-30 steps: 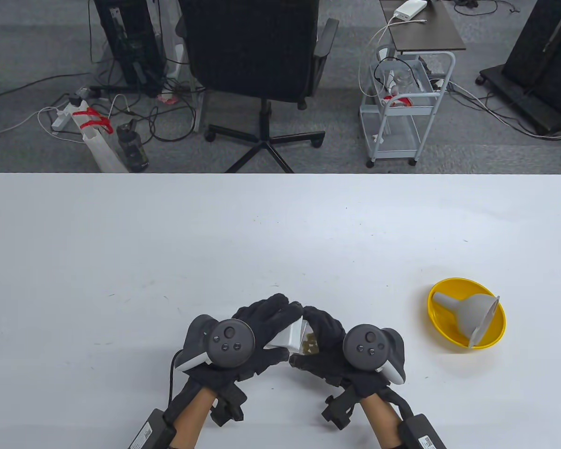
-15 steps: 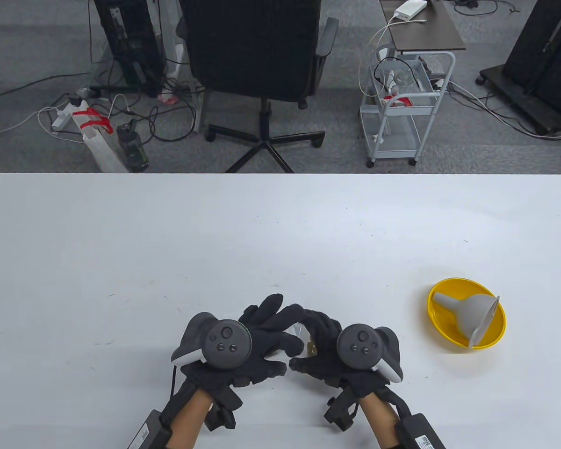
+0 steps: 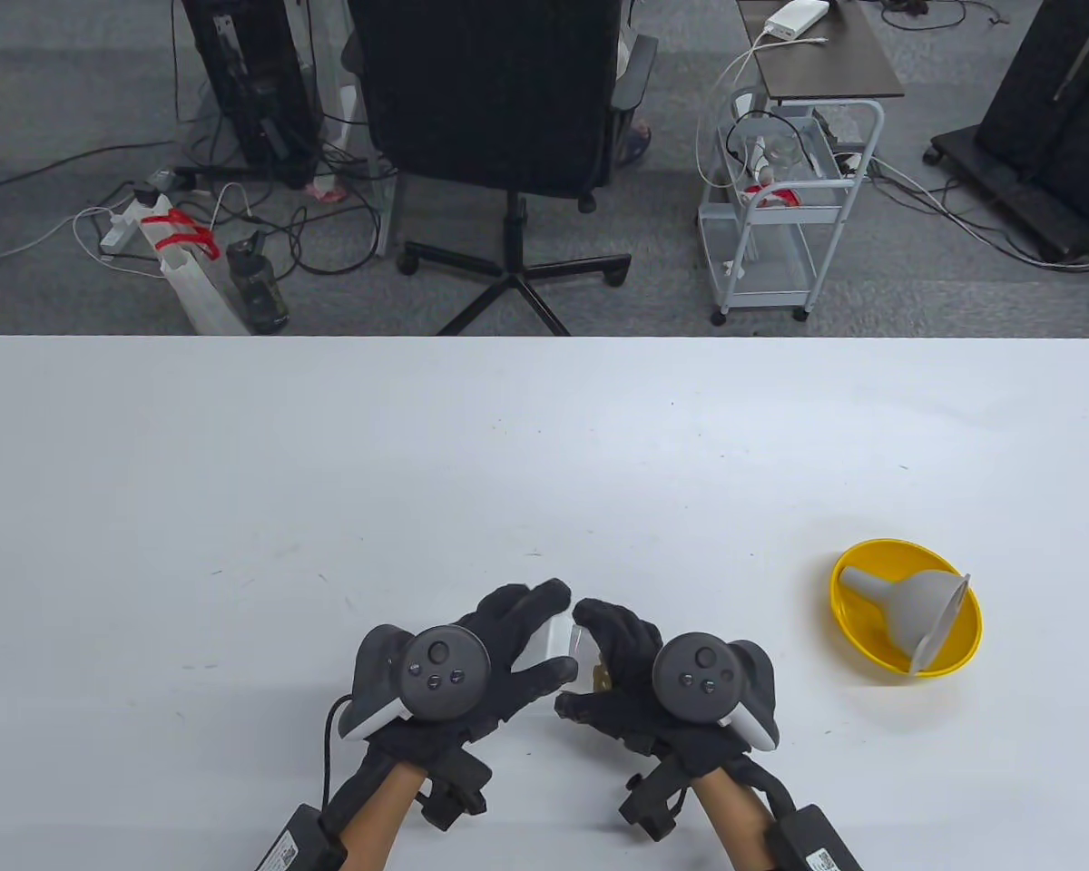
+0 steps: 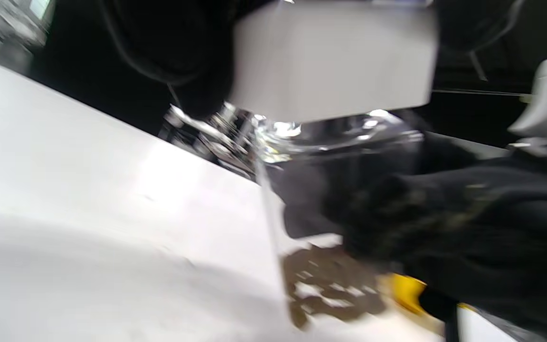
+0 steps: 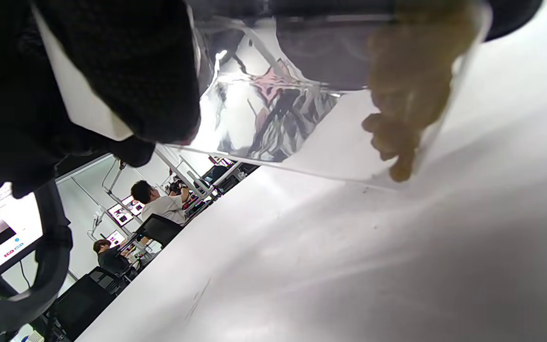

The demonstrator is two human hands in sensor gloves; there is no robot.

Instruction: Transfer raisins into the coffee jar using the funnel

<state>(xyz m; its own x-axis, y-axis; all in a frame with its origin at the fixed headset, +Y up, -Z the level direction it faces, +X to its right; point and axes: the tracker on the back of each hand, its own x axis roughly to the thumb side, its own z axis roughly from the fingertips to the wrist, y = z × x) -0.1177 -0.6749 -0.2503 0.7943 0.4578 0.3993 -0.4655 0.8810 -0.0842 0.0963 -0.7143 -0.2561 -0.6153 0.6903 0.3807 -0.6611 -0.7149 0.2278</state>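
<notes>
A clear glass jar with a white lid (image 3: pixel 554 641) lies tilted between both hands near the table's front edge. A few raisins (image 3: pixel 600 676) show inside it. My left hand (image 3: pixel 501 628) grips the lid (image 4: pixel 330 57). My right hand (image 3: pixel 619 655) grips the glass body (image 5: pixel 273 118), where the raisins (image 5: pixel 406 95) sit at the low end. The left wrist view shows the glass neck (image 4: pixel 340 137) and the raisins (image 4: pixel 325 285) under the lid. A grey funnel (image 3: pixel 907 606) lies on its side in a yellow bowl (image 3: pixel 858 631) to the right, apart from both hands.
The white table (image 3: pixel 417 472) stretches far behind the hands. An office chair (image 3: pixel 499 100) and a small wire cart (image 3: pixel 776 209) stand on the floor beyond the table's far edge.
My left hand has turned on the lid, closing over it and then showing it again. Both hands have shifted slightly toward me. The bowl and funnel have not moved.
</notes>
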